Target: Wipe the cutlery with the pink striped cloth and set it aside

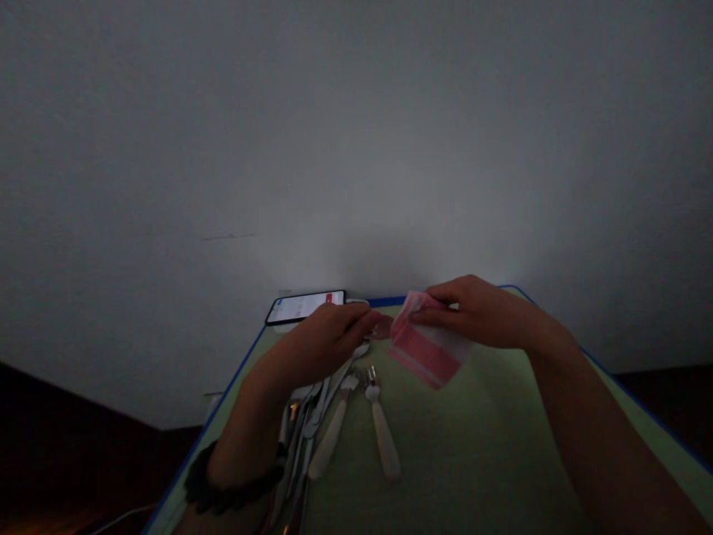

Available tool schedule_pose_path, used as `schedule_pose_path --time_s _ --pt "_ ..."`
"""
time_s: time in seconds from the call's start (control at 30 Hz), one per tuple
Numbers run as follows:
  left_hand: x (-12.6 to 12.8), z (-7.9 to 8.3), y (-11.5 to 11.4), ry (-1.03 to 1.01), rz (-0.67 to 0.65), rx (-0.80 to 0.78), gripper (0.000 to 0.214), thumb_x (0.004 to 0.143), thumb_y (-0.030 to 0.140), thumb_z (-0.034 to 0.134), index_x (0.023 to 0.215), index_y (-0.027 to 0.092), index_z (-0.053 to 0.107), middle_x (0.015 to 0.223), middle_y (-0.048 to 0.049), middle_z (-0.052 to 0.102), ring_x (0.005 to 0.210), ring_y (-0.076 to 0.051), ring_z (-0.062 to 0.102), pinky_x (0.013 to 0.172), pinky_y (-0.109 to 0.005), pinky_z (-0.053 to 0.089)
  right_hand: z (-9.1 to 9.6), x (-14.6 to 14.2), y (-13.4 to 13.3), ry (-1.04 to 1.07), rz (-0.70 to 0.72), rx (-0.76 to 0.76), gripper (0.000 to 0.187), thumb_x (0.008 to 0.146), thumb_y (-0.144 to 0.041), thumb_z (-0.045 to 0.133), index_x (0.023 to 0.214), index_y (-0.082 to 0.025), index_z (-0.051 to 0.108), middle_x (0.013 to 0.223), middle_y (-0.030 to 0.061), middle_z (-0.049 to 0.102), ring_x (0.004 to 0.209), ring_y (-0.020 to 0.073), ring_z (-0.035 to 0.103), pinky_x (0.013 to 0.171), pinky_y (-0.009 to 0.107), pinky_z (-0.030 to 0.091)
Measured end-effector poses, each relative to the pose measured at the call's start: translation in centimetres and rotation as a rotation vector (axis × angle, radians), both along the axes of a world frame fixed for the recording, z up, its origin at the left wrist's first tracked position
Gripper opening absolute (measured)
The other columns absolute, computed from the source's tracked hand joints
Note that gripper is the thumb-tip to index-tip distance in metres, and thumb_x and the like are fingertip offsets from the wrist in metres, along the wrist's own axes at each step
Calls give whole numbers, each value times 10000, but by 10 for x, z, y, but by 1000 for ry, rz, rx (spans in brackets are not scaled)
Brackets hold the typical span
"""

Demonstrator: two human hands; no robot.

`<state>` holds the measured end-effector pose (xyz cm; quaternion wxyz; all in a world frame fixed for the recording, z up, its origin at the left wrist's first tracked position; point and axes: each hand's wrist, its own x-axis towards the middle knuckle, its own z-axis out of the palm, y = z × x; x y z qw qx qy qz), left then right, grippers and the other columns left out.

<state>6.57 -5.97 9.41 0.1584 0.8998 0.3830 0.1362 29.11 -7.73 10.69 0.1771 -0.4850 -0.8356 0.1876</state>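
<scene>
My left hand [339, 331] is closed around what looks like a spoon [382, 328]. Its rounded, pinkish end pokes out past my fingertips, and the handle is hidden by the hand. A pink and white cloth [431, 349] hangs from my right hand [476, 308], pinched between thumb and fingers. The cloth's left edge meets or nearly meets the spoon's end. Below the hands, a fork [382, 427] with a pale handle lies on the table, beside another pale-handled utensil [334, 431]. Several metal utensils [312, 423] are bunched under my left forearm, partly covered by it.
A phone [304, 306] with a lit screen lies at the back left corner of the table. The greenish tabletop [473, 446] has a blue edge and stands against a grey wall [356, 148]. The scene is dim.
</scene>
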Motion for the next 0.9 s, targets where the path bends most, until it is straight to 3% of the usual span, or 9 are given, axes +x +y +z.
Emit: schedule_pose_path --time_s 0.13,0.27,0.47,0.63,0.9 --pt "7 2 -1 33 -46 12 328 910 267 290 737 152 544 616 22 531 558 -99 453 541 -210 323 2 -12 -5 63 68 83 441 882 -477 306 841 -158 609 769 32 607 650 122 492 586 237 343" --pt "8 6 -1 6 7 67 338 911 286 294 746 154 558 638 14 553 571 -101 468 549 -209 335 1 -18 -8 38 185 41 407 917 -403 256 979 -182 592 1009 72 612 870 160 533 765 263 364" --pt "7 9 -3 -37 57 104 344 908 307 310 765 159 585 666 -1 585 583 -105 500 554 -210 346 1 -14 -7 -92 84 114 373 911 -338 296 938 -156 621 875 89 644 767 168 549 704 273 371" --pt "13 10 -5 -17 45 74 368 910 322 294 733 158 573 620 16 564 557 -103 483 550 -214 335 5 -16 -7 -31 4 169 350 905 -309 312 897 -165 632 887 71 651 755 147 548 681 250 359" --pt "16 10 -8 -47 46 171 340 910 305 308 677 160 509 586 32 491 530 -91 436 515 -211 297 -5 -16 -1 -24 154 -14 431 880 -451 326 740 -132 579 658 24 581 545 92 436 507 219 284"
